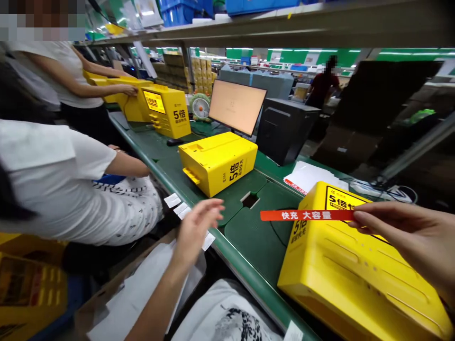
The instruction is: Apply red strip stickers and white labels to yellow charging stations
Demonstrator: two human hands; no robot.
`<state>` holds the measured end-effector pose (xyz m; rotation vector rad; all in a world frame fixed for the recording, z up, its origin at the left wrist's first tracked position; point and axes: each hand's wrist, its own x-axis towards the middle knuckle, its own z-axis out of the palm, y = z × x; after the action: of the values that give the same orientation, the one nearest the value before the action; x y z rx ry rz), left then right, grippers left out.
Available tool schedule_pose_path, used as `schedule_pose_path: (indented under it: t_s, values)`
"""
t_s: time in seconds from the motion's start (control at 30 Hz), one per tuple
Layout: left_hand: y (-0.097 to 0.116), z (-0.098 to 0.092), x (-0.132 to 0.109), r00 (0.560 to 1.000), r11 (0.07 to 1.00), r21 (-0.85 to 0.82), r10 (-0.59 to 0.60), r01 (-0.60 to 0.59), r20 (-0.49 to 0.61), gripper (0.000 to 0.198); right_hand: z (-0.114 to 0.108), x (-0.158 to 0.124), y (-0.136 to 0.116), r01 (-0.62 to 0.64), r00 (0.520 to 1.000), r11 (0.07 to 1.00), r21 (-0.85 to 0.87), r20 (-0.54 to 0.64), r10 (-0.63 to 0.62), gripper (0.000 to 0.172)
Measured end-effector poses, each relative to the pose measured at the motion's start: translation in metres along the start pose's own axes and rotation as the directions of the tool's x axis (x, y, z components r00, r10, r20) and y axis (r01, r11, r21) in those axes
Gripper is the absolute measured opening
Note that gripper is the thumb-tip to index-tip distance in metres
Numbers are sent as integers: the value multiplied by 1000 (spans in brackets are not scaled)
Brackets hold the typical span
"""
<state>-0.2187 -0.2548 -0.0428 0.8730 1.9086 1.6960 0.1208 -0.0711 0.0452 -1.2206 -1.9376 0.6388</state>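
My right hand (394, 232) pinches one end of a red sticker strip (302, 215) printed with white characters. The strip stretches out level to the left, in front of a large yellow casing (320, 265) with black lettering and a label panel. This casing lies on the green workbench (249, 241), close to my right arm. Over the bench's near edge, my left hand (197, 227) hovers with loosely bent fingers and nothing visible in them. A second yellow casing (220, 161) sits farther along the bench, apart from both hands.
Behind the casings are a monitor (237, 106), a black computer tower (286, 130) and a small fan (200, 107). White sheets (309, 177) lie at the bench's back. Co-workers sit and stand at left, near another yellow casing (168, 111). A shelf (249, 28) runs overhead.
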Motion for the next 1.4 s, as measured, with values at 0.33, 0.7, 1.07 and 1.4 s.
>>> schedule_pose_path:
  t_s: [0.33,0.7,1.07,1.4]
  values:
    - [46,94,0,860,978,-202,65,45,507,19,-14,-21,-2,-34,997,988,148,-68,44,33]
    - [65,174,19,790,974,-153,225,-167,571,10,-43,-34,41,-192,929,924,330,-243,280,37]
    - [53,252,14,852,918,199,213,-342,478,7,-26,-28,106,-444,784,837,320,-314,536,47]
    - [55,258,5,859,877,261,264,-403,439,7,-21,-30,111,-416,798,896,152,-411,440,37]
